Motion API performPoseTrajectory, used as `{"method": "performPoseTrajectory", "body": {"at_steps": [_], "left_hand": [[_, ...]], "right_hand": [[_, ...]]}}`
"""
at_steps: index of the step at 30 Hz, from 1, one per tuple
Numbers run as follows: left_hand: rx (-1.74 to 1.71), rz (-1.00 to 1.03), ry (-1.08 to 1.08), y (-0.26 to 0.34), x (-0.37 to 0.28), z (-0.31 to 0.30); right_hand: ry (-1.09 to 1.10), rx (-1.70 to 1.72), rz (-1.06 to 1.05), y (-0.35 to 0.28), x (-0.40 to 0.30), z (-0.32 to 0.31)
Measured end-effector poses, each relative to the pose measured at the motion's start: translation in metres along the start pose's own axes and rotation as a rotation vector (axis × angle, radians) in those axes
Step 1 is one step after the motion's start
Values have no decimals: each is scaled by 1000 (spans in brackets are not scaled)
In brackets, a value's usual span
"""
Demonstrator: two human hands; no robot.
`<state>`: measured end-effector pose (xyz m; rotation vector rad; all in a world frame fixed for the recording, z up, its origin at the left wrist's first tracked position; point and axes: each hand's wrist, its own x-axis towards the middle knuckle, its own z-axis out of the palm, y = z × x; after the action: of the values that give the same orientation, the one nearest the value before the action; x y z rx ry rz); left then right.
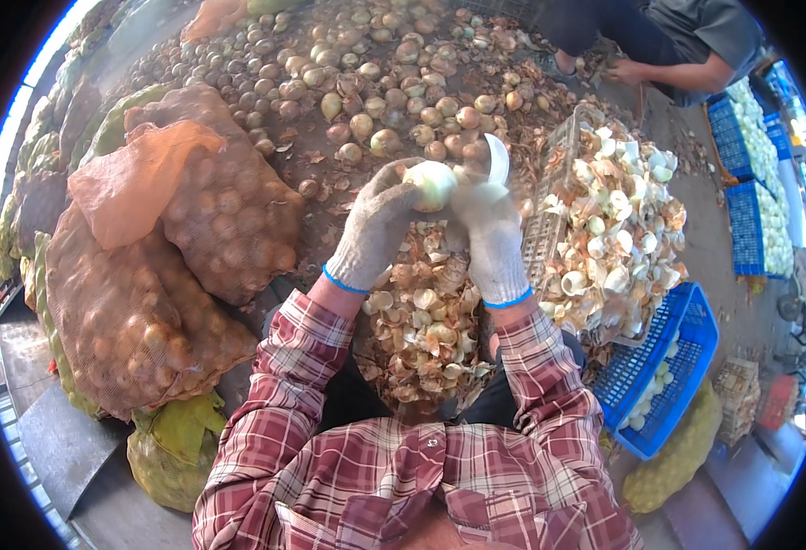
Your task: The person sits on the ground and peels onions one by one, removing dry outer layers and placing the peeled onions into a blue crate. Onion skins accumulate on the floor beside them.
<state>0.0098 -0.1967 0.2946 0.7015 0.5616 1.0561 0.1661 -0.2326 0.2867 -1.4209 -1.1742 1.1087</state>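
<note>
My left hand [382, 218], in a knitted glove with a blue cuff edge, holds a pale peeled onion [430, 185] near the middle of the view. Close against the onion's right side is my right hand [491, 227], gloved alike and partly blurred. It grips a knife whose curved, light blade [497, 159] points up; the handle is hidden in the fist. Below both hands, between my legs, lies a heap of onion skins and peeled outer layers [430, 323]. Beyond the hands, many unpeeled onions [385, 142] are spread over the ground among loose dry skins.
Filled mesh sacks [231, 213] of onions stand at the left. At right are a crate [547, 199] heaped with peelings and a blue plastic crate [695, 344] holding peeled onions. A co-worker's arm [684, 74] shows at upper right, near stacked blue crates [748, 227] of onions.
</note>
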Motion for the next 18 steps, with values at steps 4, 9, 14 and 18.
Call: {"method": "performPoseTrajectory", "body": {"at_steps": [4,9,14,18], "left_hand": [[101,-45,42,-4,-5,3],[346,7,61,16,-10,16],[536,12,-3,28,-13,15],[457,-17,-57,29,-16,16]], "right_hand": [[127,128,-70,-9,-2,8],[25,24,-135,-45,-7,0],[-55,118,-122,-62,-9,-3],[-100,364,-103,-51,-8,-4]]}}
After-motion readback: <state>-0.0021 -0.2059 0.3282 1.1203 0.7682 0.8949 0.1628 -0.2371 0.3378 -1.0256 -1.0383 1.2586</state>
